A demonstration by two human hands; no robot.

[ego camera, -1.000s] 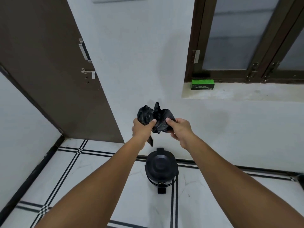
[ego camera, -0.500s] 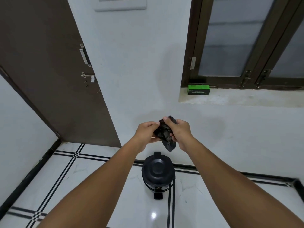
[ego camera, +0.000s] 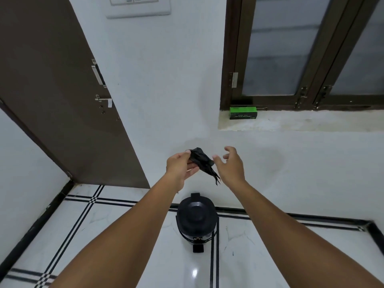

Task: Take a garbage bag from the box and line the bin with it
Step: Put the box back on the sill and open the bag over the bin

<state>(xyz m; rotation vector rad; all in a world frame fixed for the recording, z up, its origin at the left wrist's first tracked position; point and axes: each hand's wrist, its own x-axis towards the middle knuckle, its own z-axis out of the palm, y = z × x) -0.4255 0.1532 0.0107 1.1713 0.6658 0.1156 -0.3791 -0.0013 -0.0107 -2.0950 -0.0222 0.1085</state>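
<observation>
A crumpled black garbage bag (ego camera: 201, 161) hangs in the air at chest height, pinched by my left hand (ego camera: 181, 166). Its loose end trails down to the right. My right hand (ego camera: 230, 164) is just right of the bag with fingers spread, apart from it. Below my hands a black pedal bin (ego camera: 196, 220) stands on the floor against the wall with its lid down and its pedal toward me. The green and black bag box (ego camera: 243, 113) lies on the window ledge at the upper right.
A brown door (ego camera: 54, 90) stands at the left, with a white wall behind the bin. The window ledge (ego camera: 301, 123) and a dark-framed window are at the right. The floor is glossy white tile with black stripes (ego camera: 79, 221).
My right hand has let go of the bag and opened to the right. The bag is now held by my left hand alone, more bunched than before.
</observation>
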